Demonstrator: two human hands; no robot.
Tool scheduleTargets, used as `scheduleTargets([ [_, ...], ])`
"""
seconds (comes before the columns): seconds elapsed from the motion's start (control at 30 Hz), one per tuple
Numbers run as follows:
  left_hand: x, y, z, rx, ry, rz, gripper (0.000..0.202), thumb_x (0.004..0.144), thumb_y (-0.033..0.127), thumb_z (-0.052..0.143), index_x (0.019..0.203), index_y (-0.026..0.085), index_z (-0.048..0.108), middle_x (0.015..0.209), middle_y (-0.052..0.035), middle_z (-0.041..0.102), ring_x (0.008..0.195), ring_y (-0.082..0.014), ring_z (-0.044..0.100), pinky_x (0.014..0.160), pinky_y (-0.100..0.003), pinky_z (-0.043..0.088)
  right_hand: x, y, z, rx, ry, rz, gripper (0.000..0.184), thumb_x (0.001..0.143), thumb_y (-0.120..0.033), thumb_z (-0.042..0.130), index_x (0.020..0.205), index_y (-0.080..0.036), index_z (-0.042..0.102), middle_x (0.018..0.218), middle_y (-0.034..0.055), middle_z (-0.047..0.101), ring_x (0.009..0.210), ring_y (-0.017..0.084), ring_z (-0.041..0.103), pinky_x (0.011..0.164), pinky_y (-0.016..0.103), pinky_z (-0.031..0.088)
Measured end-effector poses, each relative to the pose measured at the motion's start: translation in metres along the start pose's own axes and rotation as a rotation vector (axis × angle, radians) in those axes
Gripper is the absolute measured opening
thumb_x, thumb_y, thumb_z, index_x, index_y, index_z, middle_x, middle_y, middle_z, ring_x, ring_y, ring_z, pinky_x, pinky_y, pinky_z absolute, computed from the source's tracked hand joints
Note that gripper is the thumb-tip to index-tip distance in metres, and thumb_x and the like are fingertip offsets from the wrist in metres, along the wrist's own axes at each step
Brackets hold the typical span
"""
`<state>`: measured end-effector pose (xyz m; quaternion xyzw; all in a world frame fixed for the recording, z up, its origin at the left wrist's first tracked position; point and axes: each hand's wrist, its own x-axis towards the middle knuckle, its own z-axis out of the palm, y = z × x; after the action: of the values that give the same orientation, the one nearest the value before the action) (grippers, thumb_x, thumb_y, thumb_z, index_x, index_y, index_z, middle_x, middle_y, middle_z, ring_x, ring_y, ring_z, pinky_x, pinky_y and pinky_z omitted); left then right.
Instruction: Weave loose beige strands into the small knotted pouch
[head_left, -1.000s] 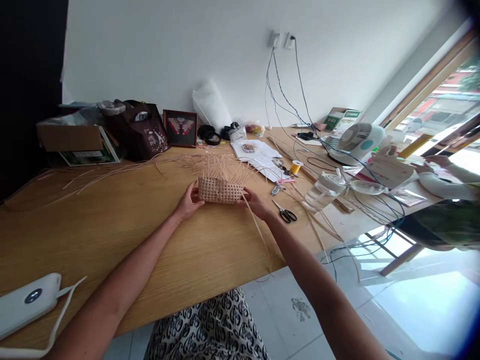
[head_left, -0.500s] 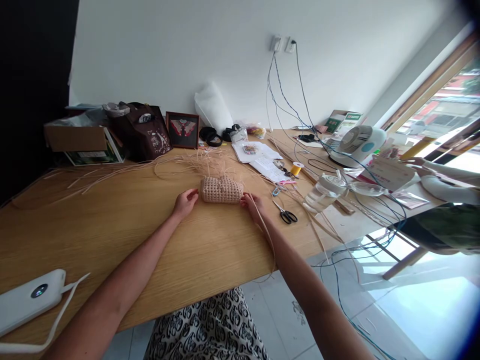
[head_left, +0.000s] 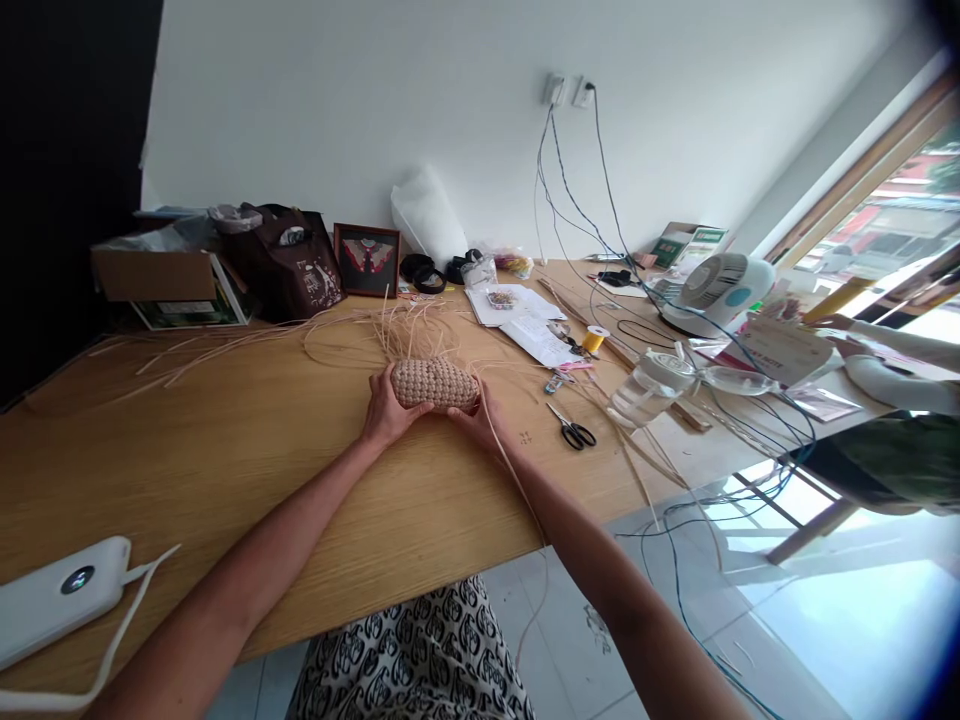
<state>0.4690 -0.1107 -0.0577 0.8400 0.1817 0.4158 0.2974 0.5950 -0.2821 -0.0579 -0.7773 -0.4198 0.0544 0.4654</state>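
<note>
A small woven rattan piece (head_left: 436,381), tan and oval, is lifted slightly off the wooden table (head_left: 225,440). Loose cane strands (head_left: 409,325) stick up from its far side. My left hand (head_left: 388,412) grips its left end, fingers wrapped round it. My right hand (head_left: 474,418) holds its right end from below, and one long strand (head_left: 510,465) trails over that wrist toward the table's front edge.
Scissors (head_left: 572,428) lie right of my right hand, with a glass jar (head_left: 643,388), a yellow spool (head_left: 594,337) and a fan (head_left: 712,290) beyond. Papers, a dark bag (head_left: 289,260), a picture frame (head_left: 367,259) and a box stand behind. A white power bank (head_left: 56,598) lies front left. Another person's arm (head_left: 892,375) is far right.
Half a second ago the woven piece lay on the table with my hands beside it; now both hands have closed on its ends and raised it, turned so the strands point away.
</note>
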Motion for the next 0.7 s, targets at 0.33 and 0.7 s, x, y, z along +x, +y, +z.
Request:
scheduleTargets([
  [0.33, 0.003, 0.000, 0.004, -0.017, -0.033, -0.089, 0.067, 0.067, 0.047, 0.067, 0.119, 0.019, 0.035, 0.116, -0.0118, 0.045, 0.111, -0.0281, 0.047, 0.090, -0.042, 0.042, 0.001, -0.005, 0.011, 0.042, 0.148, 0.027, 0.053, 0.075, -0.045, 0.060, 0.120, -0.020, 0.045, 0.085, 0.0022, 0.061, 0.071, 0.017, 0.055, 0.065, 0.030, 0.045],
  [0.7, 0.012, -0.016, -0.011, 0.015, -0.041, 0.070, 0.095, 0.060, 0.056, 0.069, 0.134, 0.016, 0.025, 0.131, -0.0185, 0.035, 0.126, -0.0323, 0.032, 0.103, -0.048, 0.030, 0.005, -0.009, -0.008, -0.195, 0.171, -0.230, 0.073, 0.073, -0.051, 0.063, 0.134, -0.018, 0.038, 0.128, 0.0157, 0.044, 0.119, 0.029, 0.040, 0.100, 0.046, 0.035],
])
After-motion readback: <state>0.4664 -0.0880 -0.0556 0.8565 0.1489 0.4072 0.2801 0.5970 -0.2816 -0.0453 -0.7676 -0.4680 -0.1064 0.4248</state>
